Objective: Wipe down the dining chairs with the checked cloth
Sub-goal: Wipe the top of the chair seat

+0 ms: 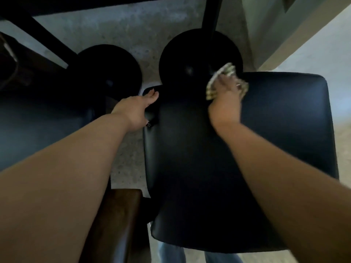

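A black padded dining chair (266, 149) fills the middle and right of the view, seen from above. My right hand (226, 99) presses the checked cloth (226, 71) flat against the chair's far edge, fingers spread over the cloth, which bunches out beyond and beside them. My left hand (138, 109) grips the chair's left far corner, thumb on top and fingers wrapped over the side. A second black chair (38, 126) stands to the left, mostly under my left forearm.
Two round black table bases (114, 69) (190, 57) sit on the grey concrete floor beyond the chairs, each with a black post rising from it. A brown wooden piece (121, 215) lies between the chairs below. A pale wall edge (284, 44) runs at the upper right.
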A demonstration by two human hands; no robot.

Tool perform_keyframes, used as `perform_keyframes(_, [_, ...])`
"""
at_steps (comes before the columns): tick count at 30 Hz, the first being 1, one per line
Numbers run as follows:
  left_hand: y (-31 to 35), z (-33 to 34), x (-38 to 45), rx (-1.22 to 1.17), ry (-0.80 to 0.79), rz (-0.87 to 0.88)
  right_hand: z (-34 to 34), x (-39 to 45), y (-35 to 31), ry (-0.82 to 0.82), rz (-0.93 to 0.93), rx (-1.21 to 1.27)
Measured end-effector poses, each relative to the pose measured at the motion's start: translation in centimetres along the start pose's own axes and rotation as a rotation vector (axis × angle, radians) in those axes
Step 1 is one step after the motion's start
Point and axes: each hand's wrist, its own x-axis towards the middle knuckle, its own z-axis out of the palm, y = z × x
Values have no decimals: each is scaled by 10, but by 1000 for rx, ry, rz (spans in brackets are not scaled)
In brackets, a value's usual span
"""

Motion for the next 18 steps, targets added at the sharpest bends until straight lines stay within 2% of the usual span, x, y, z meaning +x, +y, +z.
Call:
perform_keyframes(2, [0,2,1,3,25,6,33,-38,-40,-147,-260,-63])
perform_keyframes(4, [-3,5,2,8,86,14,55,-84,-61,-291,-622,-78])
perform_keyframes(6, [-8,10,2,-61,139,4,51,-94,-47,-356,-946,-96])
perform_keyframes(7, [-10,12,2,-112,159,-2,46,-83,-33,-360,-1012,-116])
perform_keyframes(8, [-10,12,1,-153,182,-14,37,-65,-20,-386,-954,-129])
perform_keyframes(9, [-11,12,0,-169,195,-36,29,-43,-6,-389,-810,-148])
perform_keyframes(12, [-6,6,-3,-87,165,-165,1,18,15,-153,-171,-42])
perform_keyframes(13, [-2,3,-4,-61,138,-199,-2,27,11,-69,-37,-3])
perform_keyframes(15, [6,-4,-4,13,102,-200,9,22,-13,-17,27,36])
perform_keyframes(17, [12,-7,-4,128,95,-179,34,-7,-40,-47,-84,30])
perform_keyframes(18, [13,-7,-3,162,99,-177,47,-31,-49,-72,-202,8])
